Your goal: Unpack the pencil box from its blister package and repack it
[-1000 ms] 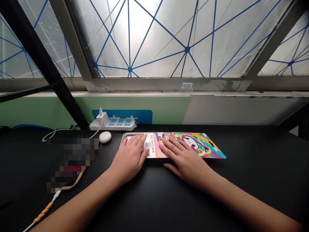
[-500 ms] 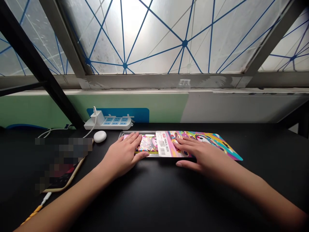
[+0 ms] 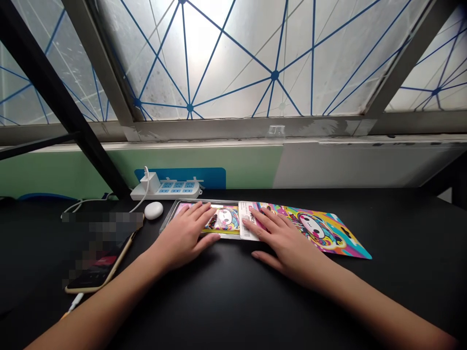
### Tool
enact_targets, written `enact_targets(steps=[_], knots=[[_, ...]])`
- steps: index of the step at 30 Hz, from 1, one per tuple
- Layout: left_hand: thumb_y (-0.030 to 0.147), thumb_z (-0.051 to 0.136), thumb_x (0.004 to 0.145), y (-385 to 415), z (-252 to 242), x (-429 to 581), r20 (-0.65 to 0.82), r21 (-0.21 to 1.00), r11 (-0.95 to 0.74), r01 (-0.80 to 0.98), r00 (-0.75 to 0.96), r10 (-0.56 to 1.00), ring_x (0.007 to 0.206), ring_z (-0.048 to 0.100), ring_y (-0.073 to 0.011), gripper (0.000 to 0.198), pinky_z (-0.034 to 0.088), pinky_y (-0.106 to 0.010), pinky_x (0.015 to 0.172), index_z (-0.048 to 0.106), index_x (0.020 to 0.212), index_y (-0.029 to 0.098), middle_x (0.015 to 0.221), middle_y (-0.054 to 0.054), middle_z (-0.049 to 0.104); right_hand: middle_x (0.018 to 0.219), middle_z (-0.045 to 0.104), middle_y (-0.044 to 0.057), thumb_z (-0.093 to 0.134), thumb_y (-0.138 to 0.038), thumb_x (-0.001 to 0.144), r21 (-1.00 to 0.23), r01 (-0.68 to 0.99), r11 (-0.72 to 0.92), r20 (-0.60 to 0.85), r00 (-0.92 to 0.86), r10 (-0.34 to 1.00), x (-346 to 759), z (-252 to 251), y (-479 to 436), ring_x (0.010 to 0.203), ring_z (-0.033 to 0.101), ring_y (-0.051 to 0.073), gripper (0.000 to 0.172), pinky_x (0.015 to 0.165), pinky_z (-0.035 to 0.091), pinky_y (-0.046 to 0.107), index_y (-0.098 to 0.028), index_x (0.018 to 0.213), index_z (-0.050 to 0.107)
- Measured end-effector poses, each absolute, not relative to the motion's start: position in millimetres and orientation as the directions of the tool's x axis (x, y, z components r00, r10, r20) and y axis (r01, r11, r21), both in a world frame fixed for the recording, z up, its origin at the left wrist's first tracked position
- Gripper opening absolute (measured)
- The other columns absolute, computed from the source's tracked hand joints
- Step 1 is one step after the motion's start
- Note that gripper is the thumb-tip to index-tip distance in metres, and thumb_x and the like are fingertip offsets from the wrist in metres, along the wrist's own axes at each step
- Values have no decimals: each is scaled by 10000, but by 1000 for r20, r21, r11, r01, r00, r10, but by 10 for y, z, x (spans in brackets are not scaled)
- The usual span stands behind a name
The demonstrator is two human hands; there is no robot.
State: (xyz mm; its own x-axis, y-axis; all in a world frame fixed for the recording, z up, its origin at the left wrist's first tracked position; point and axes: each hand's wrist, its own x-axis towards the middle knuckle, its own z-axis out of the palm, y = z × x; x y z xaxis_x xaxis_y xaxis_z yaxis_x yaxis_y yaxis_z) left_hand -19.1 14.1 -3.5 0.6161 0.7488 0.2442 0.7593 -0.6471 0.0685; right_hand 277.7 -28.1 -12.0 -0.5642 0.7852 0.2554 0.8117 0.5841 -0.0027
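Left hand palm down, fingers slightly spread, over a printed case in a clear tray on a black desk, right hand flat, fingers loosely spread on a colourful card reaching rightward from the tray, power strip behind, phone at left

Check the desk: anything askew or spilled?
The printed card under the right hand looks askew: its right end slants toward the person, out of line with the clear case. No spill shows; pixelation hides part of the phone.
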Motion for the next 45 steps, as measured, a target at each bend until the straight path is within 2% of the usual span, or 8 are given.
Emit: enact_targets(steps=[4, 12, 20, 27, 31, 36, 41, 45], knots=[[605, 437, 1000, 81, -51, -107, 226, 42, -664, 747, 640, 735, 1482, 342, -414, 650, 343, -619, 1148, 434, 1545, 250, 1595, -162, 414, 1614, 406, 108, 583, -334, 976, 5, 809, 588, 246, -570, 784, 2791, -157, -224, 1467, 363, 394, 551, 1137, 362, 630, -301, 1514, 471], [598, 453, 997, 168, 0, -194, 235, 113, -672, 732, 637, 734, 1437, 429, -384, 604, 368, -580, 1157, 526, 1488, 256, 1554, -107, 490, 1621, 389, 50, 444, -330, 1029, -131, 800, 586, 162, -566, 808, 3073, -58, -195, 1487, 343, 348, 508, 1142, 376, 617, -383, 1534, 427], [534, 453, 1018, 230, 126, -294, 273, 219, -624, 750, 566, 778, 1245, 607, -310, 447, 478, -449, 1049, 754, 1196, 256, 1269, -73, 726, 1585, 454, 51, 411, -268, 1020, -142, 787, 601, 110, -591, 799, 3237, 0, -226, 1425, 458, 316, 515, 1113, 452, 545, -361, 1525, 452], [547, 447, 1014, 318, 138, -439, 228, 217, -591, 777, 548, 805, 1259, 590, -303, 465, 470, -442, 1043, 738, 1231, 256, 1331, -84, 687, 1307, 712, 85, 376, -205, 996, -59, 836, 546, 289, -510, 811, 3332, 107, -226, 1113, 705, 264, 465, 925, 590, 434, -251, 1392, 616], [543, 431, 1022, 336, 91, -447, 228, 151, -595, 789, 558, 798, 1312, 548, -327, 493, 438, -498, 1077, 663, 1338, 244, 1424, -110, 619, 1137, 773, 101, 429, -162, 957, 119, 818, 563, 399, -559, 727, 3136, 245, -421, 947, 733, 262, 376, 857, 588, 432, -202, 1225, 690], [563, 378, 1035, 330, 57, -444, 226, 102, -595, 797, 564, 794, 1338, 526, -344, 527, 433, -540, 1078, 623, 1377, 246, 1454, -120, 594, 963, 797, 96, 433, 26, 806, 316, 754, 576, 457, -653, 604, 2690, 214, -857, 768, 731, 229, 425, 853, 569, 435, -141, 1087, 704], [574, 380, 1032, 318, 36, -420, 210, 49, -573, 818, 552, 807, 1374, 487, -358, 539, 418, -563, 1085, 571, 1435, 271, 1520, -109, 533, 1063, 782, 125, 471, -55, 865, 291, 702, 650, 500, -691, 522, 2293, -118, -1172, 934, 723, 281, 379, 867, 543, 429, -101, 1185, 669], [575, 430, 1014, 208, 47, -276, 239, 24, -592, 806, 570, 786, 1336, 514, -363, 554, 423, -555, 1075, 541, 1463, 271, 1513, -106, 542, 1156, 739, 137, 501, -204, 980, 184, 560, 808, 399, -793, 460, 1990, -205, -1116, 1034, 669, 278, 332, 891, 527, 404, -106, 1275, 619]])
